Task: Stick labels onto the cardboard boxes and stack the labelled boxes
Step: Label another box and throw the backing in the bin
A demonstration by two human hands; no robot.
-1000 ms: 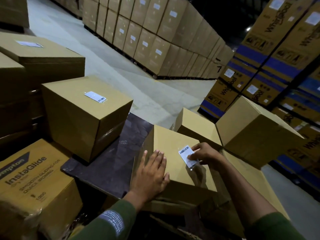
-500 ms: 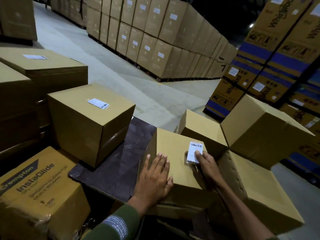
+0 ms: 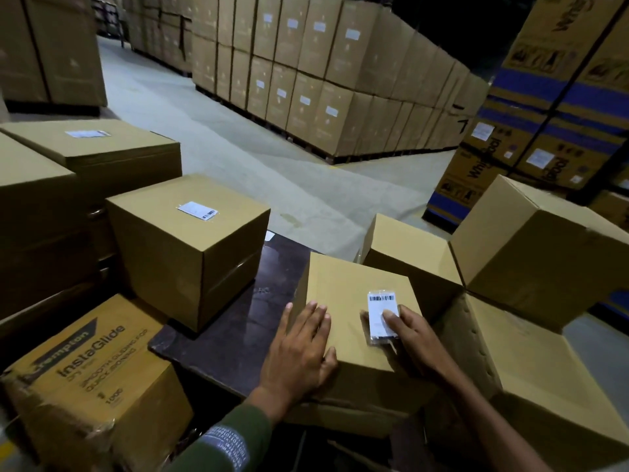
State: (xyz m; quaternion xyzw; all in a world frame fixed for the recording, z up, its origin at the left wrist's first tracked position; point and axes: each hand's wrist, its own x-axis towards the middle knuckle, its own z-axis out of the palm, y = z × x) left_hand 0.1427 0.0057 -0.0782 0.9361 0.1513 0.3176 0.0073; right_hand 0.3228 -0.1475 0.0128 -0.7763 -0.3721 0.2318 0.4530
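A plain cardboard box (image 3: 343, 287) lies in front of me on a dark table (image 3: 238, 321). A white barcode label (image 3: 381, 310) lies on the box's top, near its right edge. My right hand (image 3: 408, 335) presses flat on the label's lower right part with straight fingers. My left hand (image 3: 299, 349) rests flat on the box's left edge, fingers straight, thumb on the near side. A second box (image 3: 190, 247) with a label (image 3: 197, 210) on top stands at the left on the table.
Unlabelled plain boxes (image 3: 541, 240) crowd the right side. A printed InstaGlide carton (image 3: 92, 373) sits at the lower left, with labelled flat boxes (image 3: 102, 148) behind it. Pallet stacks of cartons (image 3: 306, 80) and blue-striped cartons (image 3: 544, 107) line the concrete floor (image 3: 238, 158).
My right hand laid the label flat on the box top and now presses it down. The left hand stayed on the box's left edge. The camera view shifted slightly.
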